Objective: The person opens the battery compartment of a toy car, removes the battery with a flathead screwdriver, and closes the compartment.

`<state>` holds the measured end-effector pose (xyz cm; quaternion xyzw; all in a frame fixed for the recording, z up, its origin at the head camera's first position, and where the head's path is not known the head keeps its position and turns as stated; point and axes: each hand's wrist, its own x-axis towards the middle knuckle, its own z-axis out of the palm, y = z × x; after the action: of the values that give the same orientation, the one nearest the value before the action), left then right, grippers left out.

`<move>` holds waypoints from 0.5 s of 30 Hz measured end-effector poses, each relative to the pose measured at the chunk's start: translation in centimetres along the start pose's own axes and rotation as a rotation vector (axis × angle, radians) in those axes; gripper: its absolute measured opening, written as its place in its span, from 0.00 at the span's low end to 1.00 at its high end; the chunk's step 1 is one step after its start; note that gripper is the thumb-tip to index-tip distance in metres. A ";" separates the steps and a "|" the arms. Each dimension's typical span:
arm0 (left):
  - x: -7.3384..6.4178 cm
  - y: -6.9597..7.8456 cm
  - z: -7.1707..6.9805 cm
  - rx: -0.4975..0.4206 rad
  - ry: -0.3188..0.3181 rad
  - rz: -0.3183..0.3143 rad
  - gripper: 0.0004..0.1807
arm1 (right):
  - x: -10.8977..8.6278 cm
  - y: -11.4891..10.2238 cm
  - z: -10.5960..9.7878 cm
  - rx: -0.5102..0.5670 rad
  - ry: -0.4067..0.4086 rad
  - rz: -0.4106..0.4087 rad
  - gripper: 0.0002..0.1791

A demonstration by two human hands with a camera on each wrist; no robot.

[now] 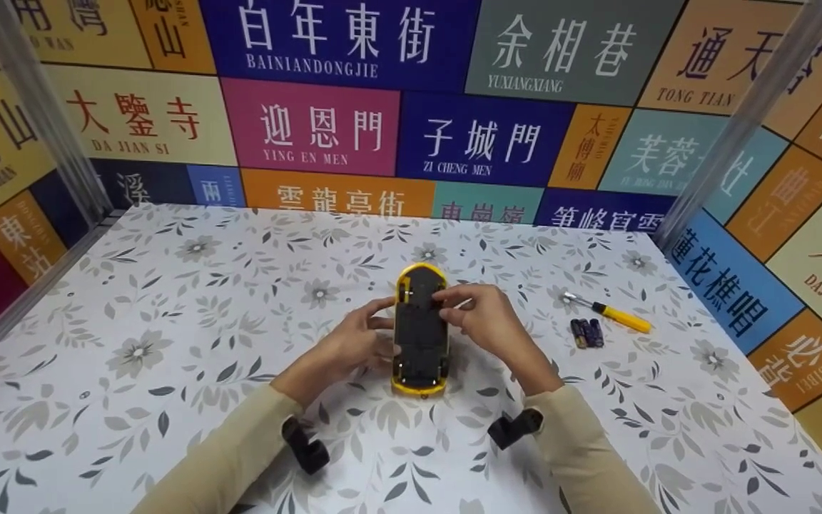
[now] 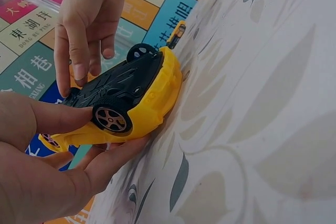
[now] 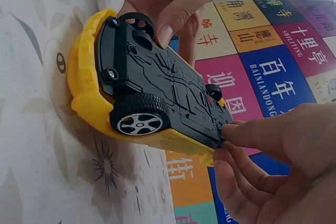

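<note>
A yellow toy car (image 1: 422, 332) is turned so that its black underside (image 3: 173, 80) faces up toward the person. Its rear or front bumper end is low, close over the tablecloth, and the other end is raised. My left hand (image 1: 345, 348) grips the car along its left side, with the thumb by a wheel (image 2: 112, 119) and the fingers beneath the yellow body. At the raised end, my right hand (image 1: 486, 318) has its thumb and bent fingers at the edge of the underside, as the right wrist view shows (image 3: 268, 156).
To the right on the floral tablecloth (image 1: 240, 285) lies a screwdriver (image 1: 621, 316) with a yellow handle. Several small dark batteries (image 1: 586, 333) lie together in front of it. A wall of coloured sign panels (image 1: 311, 128) stands behind the table, with clear posts at the corners.
</note>
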<state>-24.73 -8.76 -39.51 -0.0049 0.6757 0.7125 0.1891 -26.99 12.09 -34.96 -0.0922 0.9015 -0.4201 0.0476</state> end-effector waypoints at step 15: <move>-0.1 -0.1 -0.1 -0.016 -0.009 0.008 0.50 | 0.4 0.0 0.2 0.128 -0.032 0.180 0.38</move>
<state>-24.65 -8.87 -39.56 -0.0006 0.6691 0.7187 0.1892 -27.34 11.89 -35.06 -0.0144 0.8765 -0.4694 0.1055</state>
